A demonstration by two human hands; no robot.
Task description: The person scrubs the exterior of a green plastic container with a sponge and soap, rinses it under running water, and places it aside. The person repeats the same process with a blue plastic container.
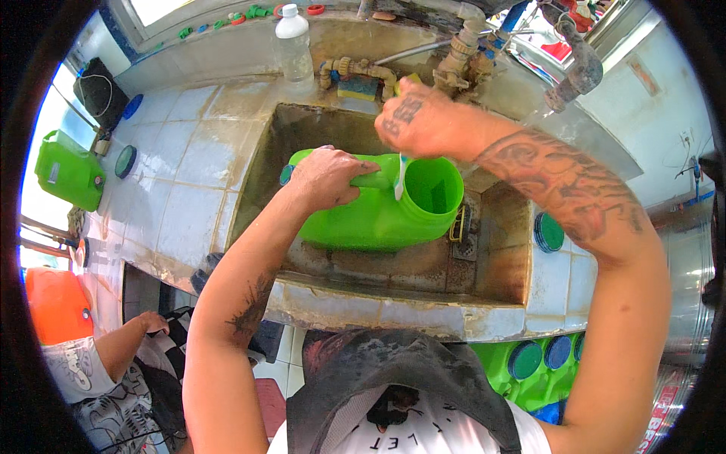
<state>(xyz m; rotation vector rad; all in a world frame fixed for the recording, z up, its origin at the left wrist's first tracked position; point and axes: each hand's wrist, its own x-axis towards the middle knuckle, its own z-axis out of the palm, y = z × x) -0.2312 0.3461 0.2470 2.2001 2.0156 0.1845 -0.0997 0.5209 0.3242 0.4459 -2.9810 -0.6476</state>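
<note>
Dark cloth (pixel 378 371) is closest up. Green jug (pixel 355 227) is on its side in the sink (pixel 508 276), running left-right, mouth (pixel 434 189) toward the right edge. Left hand (pixel 324 178) has fingers curled over its handle (pixel 369 178); right hand (pixel 412 117), nearer the mouth, grips a white brush (pixel 400 183).

A bright green plastic jug (pixel 355 223) lies on its side across the center of the frame, its wide round mouth (pixel 434 188) uncovered and facing right, a small blue-green cap (pixel 286 175) at its left end. A slim white-and-teal tool (pixel 399 187) points down just beside the mouth; whether they touch is unclear.
</note>
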